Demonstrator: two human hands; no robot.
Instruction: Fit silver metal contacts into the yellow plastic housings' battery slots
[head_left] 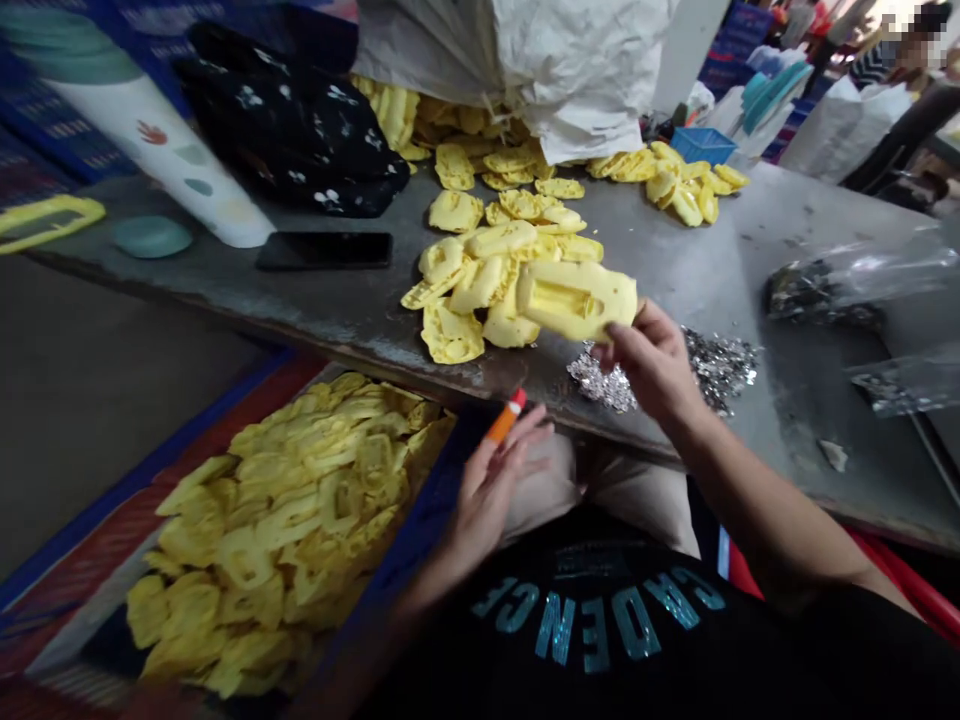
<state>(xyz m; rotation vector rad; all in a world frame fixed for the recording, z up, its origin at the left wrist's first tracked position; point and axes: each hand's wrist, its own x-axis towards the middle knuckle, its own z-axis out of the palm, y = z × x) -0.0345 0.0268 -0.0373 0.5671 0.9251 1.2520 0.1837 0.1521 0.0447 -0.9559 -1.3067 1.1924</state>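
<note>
The right hand pinches a yellow foam piece over the metal table, just beside silver scraps and near a heap of foam pieces. The left hand grips an orange-tipped marker between its fingers, beside a tray piled with more foam pieces

- yellow foam moulding: matt, soft-looking
- orange plastic tube: smooth, glossy
- grey metal tabletop: scuffed, dull
- white paper sack: creased, matt
</note>
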